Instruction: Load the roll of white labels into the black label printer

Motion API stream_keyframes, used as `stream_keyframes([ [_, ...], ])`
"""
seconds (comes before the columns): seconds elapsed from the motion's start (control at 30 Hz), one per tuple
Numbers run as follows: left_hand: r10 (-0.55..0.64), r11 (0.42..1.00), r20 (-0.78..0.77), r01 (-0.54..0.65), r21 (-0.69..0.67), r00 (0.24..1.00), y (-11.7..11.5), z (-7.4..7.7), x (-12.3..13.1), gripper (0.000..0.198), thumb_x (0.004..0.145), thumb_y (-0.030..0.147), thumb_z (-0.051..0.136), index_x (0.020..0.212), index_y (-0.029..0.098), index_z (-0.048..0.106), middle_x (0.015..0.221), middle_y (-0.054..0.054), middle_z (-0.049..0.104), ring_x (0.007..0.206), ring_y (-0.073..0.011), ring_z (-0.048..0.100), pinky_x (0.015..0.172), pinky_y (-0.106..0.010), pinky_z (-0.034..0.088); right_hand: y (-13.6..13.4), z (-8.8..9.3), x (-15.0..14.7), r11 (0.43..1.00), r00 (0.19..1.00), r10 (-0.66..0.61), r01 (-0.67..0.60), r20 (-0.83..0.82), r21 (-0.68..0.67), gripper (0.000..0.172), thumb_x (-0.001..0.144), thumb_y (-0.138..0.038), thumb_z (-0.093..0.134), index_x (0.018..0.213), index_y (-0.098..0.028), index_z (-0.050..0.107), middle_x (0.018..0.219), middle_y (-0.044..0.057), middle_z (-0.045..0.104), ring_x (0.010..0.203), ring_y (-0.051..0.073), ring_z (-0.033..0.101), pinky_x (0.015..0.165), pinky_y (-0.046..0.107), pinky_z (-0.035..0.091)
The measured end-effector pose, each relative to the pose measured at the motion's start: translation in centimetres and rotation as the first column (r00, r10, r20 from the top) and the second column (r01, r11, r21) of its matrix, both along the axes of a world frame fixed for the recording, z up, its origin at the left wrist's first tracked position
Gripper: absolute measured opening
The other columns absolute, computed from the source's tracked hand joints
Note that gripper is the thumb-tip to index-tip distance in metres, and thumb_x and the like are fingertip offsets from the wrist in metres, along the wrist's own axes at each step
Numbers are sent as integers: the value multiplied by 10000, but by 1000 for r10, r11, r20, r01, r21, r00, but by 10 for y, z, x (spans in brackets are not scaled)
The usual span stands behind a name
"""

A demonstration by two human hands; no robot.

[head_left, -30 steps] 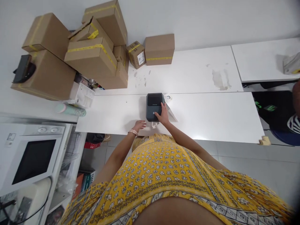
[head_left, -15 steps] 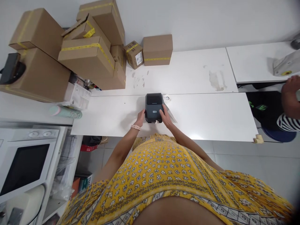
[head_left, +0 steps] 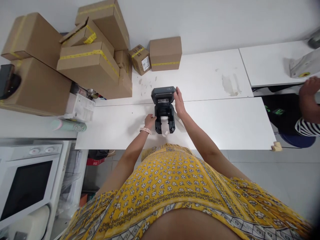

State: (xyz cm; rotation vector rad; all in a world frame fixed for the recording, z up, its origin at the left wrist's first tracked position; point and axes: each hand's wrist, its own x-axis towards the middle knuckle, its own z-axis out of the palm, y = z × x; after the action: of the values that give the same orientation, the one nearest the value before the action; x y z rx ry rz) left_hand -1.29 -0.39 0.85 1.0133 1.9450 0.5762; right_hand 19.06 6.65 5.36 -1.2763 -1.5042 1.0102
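A dark grey label printer (head_left: 157, 127) stands on the white table with its lid (head_left: 163, 90) raised. Inside the body, a strip of white paper (head_left: 164, 126) runs down the middle and sticks out at the front. My right hand (head_left: 179, 103) holds the lid by its right edge, fingers pointing up along it. At the left side of the body, my left hand (head_left: 149, 121) grips the casing with bent fingers; a pale pink band circles that wrist. Part of a white sheet lies beside the printer, mostly behind my right hand.
Cardboard boxes (head_left: 87, 63) with yellow tape are stacked at the back left, and two smaller ones stand beside them. A mint green bottle (head_left: 72, 126) lies at the table's left end. Below it is a white microwave (head_left: 25, 183). Another person's arm (head_left: 310, 100) shows at far right.
The printer's lid has swung up and back, showing its inside. My right hand has moved up with the lid, while my left hand stays at the body's left side.
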Motion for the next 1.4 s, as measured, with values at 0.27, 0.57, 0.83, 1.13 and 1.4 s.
stream_keyframes([
  [0.27,-207,975,-153,192,-108,966,3,-6,13,507,792,481,672,1162,137,619,1200,-196,661,1157,-335,594,870,-348,431,50,-16,0,998,983,-16,4,185,68,849,924,-728,247,1569,-252,-31,1621,73,200,1463,304,269,1159,590,264],
  [0.57,-301,952,-246,276,-133,921,13,-22,10,473,794,489,679,1103,134,625,1148,-222,670,1110,-356,620,843,-365,433,-35,-30,4,998,892,-65,51,447,42,562,1011,-489,168,1310,-194,541,1165,120,679,1069,286,624,987,472,472],
  [0.83,-379,919,-336,309,-244,862,17,-23,13,446,825,506,634,1099,155,619,1141,-189,680,1093,-332,636,794,-340,452,-16,-53,-42,798,120,413,-526,903,-296,348,815,-171,512,1072,-96,734,1031,145,743,1307,295,490,1241,426,-57],
  [1.13,-436,894,-378,346,-285,816,20,-17,11,394,860,448,611,1119,151,637,1146,-171,685,1101,-281,637,812,-301,458,-16,-48,-45,741,84,566,-488,820,-461,349,848,-231,546,1140,-132,712,1091,152,728,1144,306,601,1188,516,58],
  [1.4,-451,888,-390,359,-288,803,24,-19,10,286,879,285,571,1101,137,674,1139,-179,690,1092,-291,646,793,-296,466,-24,0,23,523,401,852,-683,337,-509,395,751,-274,692,1137,-200,655,1123,81,684,1082,285,601,1017,458,406],
])
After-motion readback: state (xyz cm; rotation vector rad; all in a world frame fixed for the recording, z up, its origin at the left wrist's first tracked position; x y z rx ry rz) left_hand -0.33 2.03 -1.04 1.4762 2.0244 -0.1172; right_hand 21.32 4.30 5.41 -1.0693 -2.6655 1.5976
